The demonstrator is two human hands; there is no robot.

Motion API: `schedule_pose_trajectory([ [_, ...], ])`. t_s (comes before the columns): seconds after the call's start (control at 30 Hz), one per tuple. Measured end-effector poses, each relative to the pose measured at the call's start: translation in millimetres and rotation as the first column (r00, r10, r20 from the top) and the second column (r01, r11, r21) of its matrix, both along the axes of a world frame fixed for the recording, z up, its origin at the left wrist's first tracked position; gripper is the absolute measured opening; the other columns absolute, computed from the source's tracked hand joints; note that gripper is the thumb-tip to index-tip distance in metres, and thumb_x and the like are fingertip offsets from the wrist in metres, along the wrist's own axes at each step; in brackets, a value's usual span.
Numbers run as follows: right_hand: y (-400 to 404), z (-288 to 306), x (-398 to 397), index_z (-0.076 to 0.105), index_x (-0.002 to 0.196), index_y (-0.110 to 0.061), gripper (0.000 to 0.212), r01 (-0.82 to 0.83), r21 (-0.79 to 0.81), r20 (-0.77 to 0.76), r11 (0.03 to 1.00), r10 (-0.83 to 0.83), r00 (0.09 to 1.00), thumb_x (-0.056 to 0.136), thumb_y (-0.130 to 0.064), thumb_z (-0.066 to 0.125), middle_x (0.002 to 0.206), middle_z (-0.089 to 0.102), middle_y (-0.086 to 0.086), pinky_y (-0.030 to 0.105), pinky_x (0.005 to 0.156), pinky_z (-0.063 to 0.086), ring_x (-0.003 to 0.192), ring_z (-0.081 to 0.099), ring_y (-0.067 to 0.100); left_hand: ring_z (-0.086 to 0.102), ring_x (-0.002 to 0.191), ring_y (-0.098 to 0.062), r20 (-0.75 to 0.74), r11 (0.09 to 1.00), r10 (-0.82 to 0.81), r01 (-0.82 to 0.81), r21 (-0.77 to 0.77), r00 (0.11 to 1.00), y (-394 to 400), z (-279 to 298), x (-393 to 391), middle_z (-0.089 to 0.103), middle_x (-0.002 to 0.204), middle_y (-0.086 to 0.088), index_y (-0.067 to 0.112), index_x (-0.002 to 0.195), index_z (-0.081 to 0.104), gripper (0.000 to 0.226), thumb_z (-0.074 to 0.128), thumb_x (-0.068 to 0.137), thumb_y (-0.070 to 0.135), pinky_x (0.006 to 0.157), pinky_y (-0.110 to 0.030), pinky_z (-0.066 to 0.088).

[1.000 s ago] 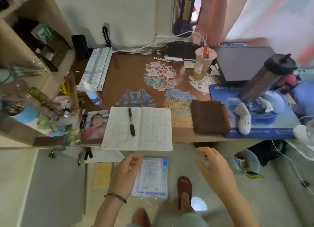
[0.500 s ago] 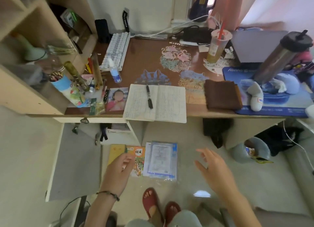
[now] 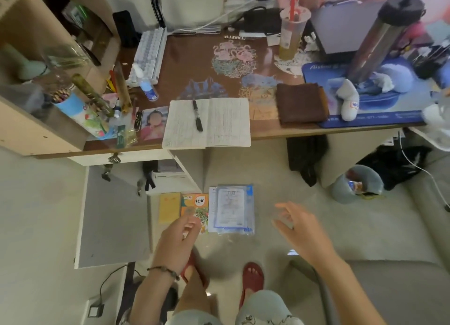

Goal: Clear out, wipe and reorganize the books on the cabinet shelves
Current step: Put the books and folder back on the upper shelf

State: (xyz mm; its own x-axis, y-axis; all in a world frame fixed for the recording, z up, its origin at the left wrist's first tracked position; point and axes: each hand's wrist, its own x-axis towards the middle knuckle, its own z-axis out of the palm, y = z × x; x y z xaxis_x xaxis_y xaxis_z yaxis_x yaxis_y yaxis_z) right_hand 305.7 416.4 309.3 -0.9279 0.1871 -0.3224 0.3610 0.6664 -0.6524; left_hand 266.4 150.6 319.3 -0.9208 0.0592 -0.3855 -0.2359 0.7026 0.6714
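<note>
both hands free above books on the floor

three flat items lie side by side on the floor under the counter's edge: a yellow book (image 3: 169,207), an orange textbook (image 3: 194,206) touching its right side, and a clear plastic folder of papers (image 3: 232,209) overlapping the textbook's right edge. the left hand (image 3: 176,243), with a bracelet at the wrist, hangs over the lower corner of the orange textbook, fingers loosely curled and holding nothing; whether it touches the cover cannot be told. the right hand (image 3: 300,229) is held out over bare floor to the right of the folder, fingers spread wide and blurred, gripping nothing. two feet in red sandals (image 3: 253,279) stand just below the books.

on the counter (image 3: 267,132) above, an open notebook (image 3: 207,122) lies at the front edge with a black pen (image 3: 197,115) across its left page. a folded brown cloth (image 3: 302,104) sits just right of it, and a photo (image 3: 154,122) to its left.
</note>
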Motion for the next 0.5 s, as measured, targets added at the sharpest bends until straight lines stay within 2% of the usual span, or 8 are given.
schedule_pose_trajectory([
  [0.27,-23.5,-10.2,3.7,0.056,0.124,-0.020,0.034,0.082,-0.005,0.054,0.997,-0.082,0.995,0.090,-0.021,0.061,0.107,0.059,-0.002,0.029,0.079,0.046,0.100,0.054,0.017,0.053,0.091,0.008,0.001,0.997,-0.080,0.080,-0.012,0.997,-19.1,-7.8,-12.3,0.062,0.105,0.013,0.023,0.112,0.060,0.025,0.049,0.094,0.037,0.069,-0.007,0.036],
  [0.37,-40.3,-16.2,-1.6,0.056,0.123,-0.021,0.034,0.142,-0.004,0.070,0.990,-0.142,0.987,0.090,-0.023,0.061,0.104,0.056,-0.006,0.031,0.077,0.050,0.094,0.052,0.013,0.056,0.094,-0.001,0.026,0.992,-0.123,0.123,-0.013,0.992,-34.9,-15.4,-25.6,0.063,0.108,0.009,0.025,0.108,0.061,0.022,0.049,0.094,0.036,0.065,-0.005,0.037],
  [0.5,-66.9,-25.1,-8.5,0.053,0.123,-0.027,0.035,0.214,0.055,0.116,0.975,-0.219,0.969,0.089,-0.032,0.061,0.106,0.057,-0.010,0.036,0.083,0.050,0.095,0.054,0.012,0.055,0.095,-0.001,0.052,0.975,-0.220,0.220,0.008,0.974,-59.5,-26.4,-53.0,0.059,0.106,0.014,0.028,0.106,0.059,0.017,0.048,0.094,0.035,0.070,-0.007,0.036],
])
